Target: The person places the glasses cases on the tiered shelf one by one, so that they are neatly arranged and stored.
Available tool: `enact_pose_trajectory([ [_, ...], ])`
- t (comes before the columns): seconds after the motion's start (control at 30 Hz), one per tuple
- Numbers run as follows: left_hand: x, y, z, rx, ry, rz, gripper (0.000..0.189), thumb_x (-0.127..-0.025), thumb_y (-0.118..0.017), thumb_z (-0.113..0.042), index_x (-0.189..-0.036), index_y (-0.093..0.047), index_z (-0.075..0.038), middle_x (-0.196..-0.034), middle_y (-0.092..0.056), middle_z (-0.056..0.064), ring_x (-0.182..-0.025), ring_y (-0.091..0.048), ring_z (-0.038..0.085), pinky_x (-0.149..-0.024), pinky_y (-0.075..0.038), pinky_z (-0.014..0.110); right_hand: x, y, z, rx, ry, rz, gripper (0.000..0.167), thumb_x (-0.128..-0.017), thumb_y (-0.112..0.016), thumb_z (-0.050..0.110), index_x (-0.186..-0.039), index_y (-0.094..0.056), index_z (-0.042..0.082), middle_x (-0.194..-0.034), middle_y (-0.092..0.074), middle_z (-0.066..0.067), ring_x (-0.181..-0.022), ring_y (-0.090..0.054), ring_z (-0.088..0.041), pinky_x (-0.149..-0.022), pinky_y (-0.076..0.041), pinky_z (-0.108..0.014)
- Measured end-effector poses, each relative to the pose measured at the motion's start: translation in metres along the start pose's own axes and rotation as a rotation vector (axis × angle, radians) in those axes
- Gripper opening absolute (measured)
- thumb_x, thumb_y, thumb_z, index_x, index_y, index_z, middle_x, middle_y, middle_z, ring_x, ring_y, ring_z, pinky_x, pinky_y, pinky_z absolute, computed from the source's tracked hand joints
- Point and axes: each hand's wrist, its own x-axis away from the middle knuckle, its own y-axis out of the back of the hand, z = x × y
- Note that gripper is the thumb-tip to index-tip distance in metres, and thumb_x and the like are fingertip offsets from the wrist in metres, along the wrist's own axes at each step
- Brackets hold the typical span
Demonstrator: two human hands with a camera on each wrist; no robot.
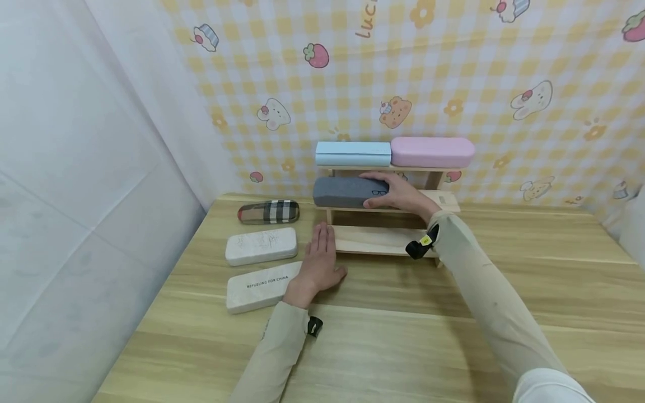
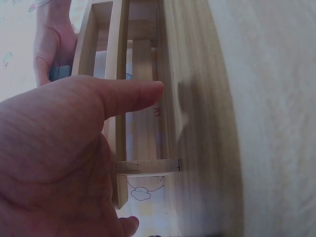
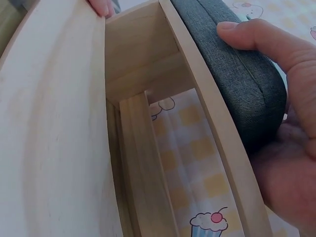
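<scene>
In the head view my right hand (image 1: 400, 195) grips the right end of a dark grey fabric glasses case (image 1: 345, 192), which lies on the middle tier of a wooden shelf stand (image 1: 375, 239). The right wrist view shows the thumb along the front of this glasses case (image 3: 232, 74); the fingers behind it are mostly hidden. My left hand (image 1: 320, 264) has its fingers straight, their tips at the left end of the bottom tier. Its thumb points out sideways in the left wrist view, beside the bare wood of the stand (image 2: 118, 59).
On the top tier sit a light blue glasses case (image 1: 353, 154) and a pink one (image 1: 432, 151). Left of the stand lie a plaid case (image 1: 269, 212), a white patterned case (image 1: 261, 246) and a white lettered case (image 1: 262, 286). A checked cloth (image 1: 363, 73) hangs behind.
</scene>
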Motion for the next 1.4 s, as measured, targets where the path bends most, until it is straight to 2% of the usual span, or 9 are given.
enact_pose_trajectory([
  [0.13,0.001,-0.001,-0.001,-0.006,-0.001,0.001,0.092,-0.091,-0.057,-0.036,-0.146,0.005,0.003,-0.152,0.011,0.022,-0.139,0.013,0.031,-0.109,-0.013,0.049,0.003,0.0,0.001,-0.012,-0.002,0.006,0.075,-0.075,-0.077,0.036,-0.141,-0.043,0.02,-0.141,-0.04,-0.007,-0.118,-0.042,-0.026,-0.094,-0.033,-0.049],
  [0.37,0.002,-0.001,-0.003,-0.02,-0.003,0.009,0.092,-0.091,-0.056,-0.037,-0.146,0.007,0.003,-0.152,0.012,0.023,-0.139,0.011,0.033,-0.109,-0.016,0.048,0.009,0.002,-0.002,-0.058,0.012,-0.006,0.073,-0.076,-0.078,0.032,-0.14,-0.043,0.026,-0.144,-0.036,-0.003,-0.125,-0.037,-0.026,-0.099,-0.03,-0.05],
  [0.5,0.003,0.001,-0.003,-0.01,-0.006,-0.001,0.092,-0.092,-0.056,-0.035,-0.146,0.007,0.003,-0.151,0.012,0.023,-0.139,0.011,0.033,-0.109,-0.016,0.048,0.019,0.007,-0.005,-0.059,0.012,-0.031,0.071,-0.077,-0.077,0.032,-0.14,-0.044,0.026,-0.143,-0.037,-0.002,-0.125,-0.037,-0.024,-0.099,-0.029,-0.049],
  [0.7,0.002,0.0,-0.002,-0.022,-0.018,-0.017,0.091,-0.092,-0.056,-0.035,-0.146,0.006,0.004,-0.151,0.01,0.023,-0.139,0.01,0.033,-0.109,-0.016,0.048,0.047,0.013,-0.005,-0.276,0.087,-0.031,0.068,-0.082,-0.072,0.012,-0.142,-0.039,0.011,-0.146,-0.035,-0.007,-0.135,-0.029,-0.021,-0.107,-0.026,-0.038],
  [0.87,0.005,0.003,-0.005,-0.011,-0.015,-0.016,0.089,-0.091,-0.057,-0.033,-0.146,0.003,0.005,-0.151,0.008,0.024,-0.139,0.01,0.033,-0.109,-0.016,0.048,0.067,0.017,-0.015,-0.429,0.123,-0.032,0.066,-0.084,-0.068,0.002,-0.142,-0.036,0.002,-0.147,-0.032,-0.016,-0.134,-0.028,-0.033,-0.097,-0.039,-0.031],
  [0.97,0.007,0.004,-0.006,-0.003,-0.02,-0.021,0.089,-0.091,-0.058,-0.032,-0.146,0.001,0.006,-0.151,0.007,0.025,-0.139,0.01,0.032,-0.109,-0.016,0.048,0.081,0.02,-0.018,-0.439,0.108,-0.077,0.062,-0.085,-0.066,0.002,-0.14,-0.038,0.0,-0.145,-0.035,-0.017,-0.132,-0.03,-0.035,-0.097,-0.039,-0.03],
  [1.07,0.007,0.004,-0.007,0.006,-0.029,-0.023,0.089,-0.091,-0.058,-0.032,-0.146,0.0,0.006,-0.151,0.006,0.025,-0.139,0.009,0.033,-0.108,-0.016,0.049,0.098,0.024,-0.022,-0.426,0.114,-0.171,0.057,-0.086,-0.064,0.002,-0.138,-0.04,-0.001,-0.141,-0.041,-0.015,-0.13,-0.034,-0.033,-0.101,-0.034,-0.029],
  [1.2,0.007,0.004,-0.007,0.013,-0.031,-0.014,0.089,-0.092,-0.057,-0.032,-0.146,0.002,0.006,-0.151,0.009,0.024,-0.139,0.009,0.033,-0.109,-0.015,0.049,0.123,0.029,-0.029,-0.443,0.143,-0.304,0.053,-0.089,-0.06,-0.001,-0.138,-0.04,-0.001,-0.137,-0.046,-0.015,-0.128,-0.038,-0.03,-0.1,-0.035,-0.026],
  [1.4,0.004,0.004,-0.004,-0.005,-0.015,-0.004,0.087,-0.093,-0.054,-0.033,-0.146,0.004,0.006,-0.151,0.01,0.023,-0.139,0.01,0.032,-0.109,-0.015,0.048,0.155,0.034,-0.038,-0.411,0.108,-0.455,0.058,-0.09,-0.057,-0.001,-0.143,-0.033,0.006,-0.146,-0.032,-0.015,-0.135,-0.026,-0.021,-0.107,-0.024,-0.026],
])
